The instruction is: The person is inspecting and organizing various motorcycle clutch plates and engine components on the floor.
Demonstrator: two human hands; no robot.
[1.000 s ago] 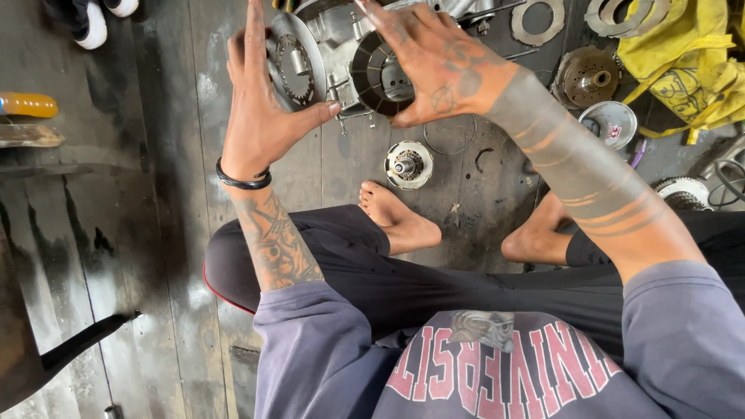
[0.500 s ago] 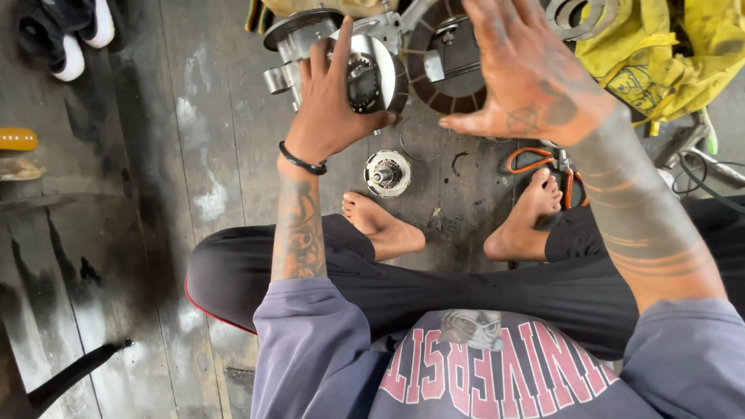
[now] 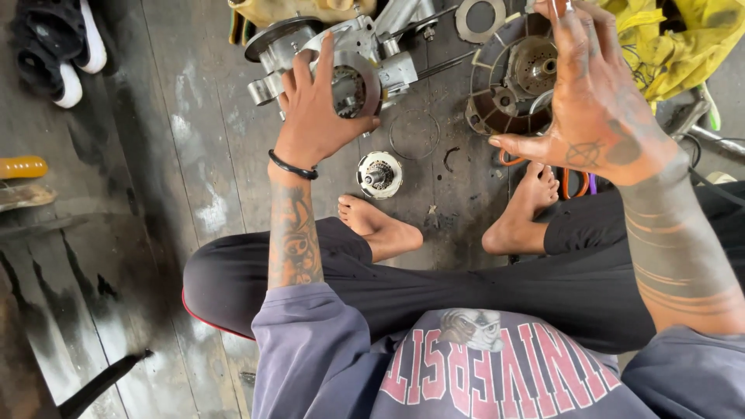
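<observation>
My left hand (image 3: 314, 116) has come down onto the grey engine casing (image 3: 341, 58), palm and fingers clasping its round opening. My right hand (image 3: 594, 101), which earlier carried the dark finned rotor (image 3: 516, 81), now hovers open above it, so the rotor lies flat on the floor. The casing's long axis runs leftward from my right hand.

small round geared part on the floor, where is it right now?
In the head view the small round part lies on the dark floor left of centre, just below the left hand and the metal engine casing, above the left foot.
</observation>
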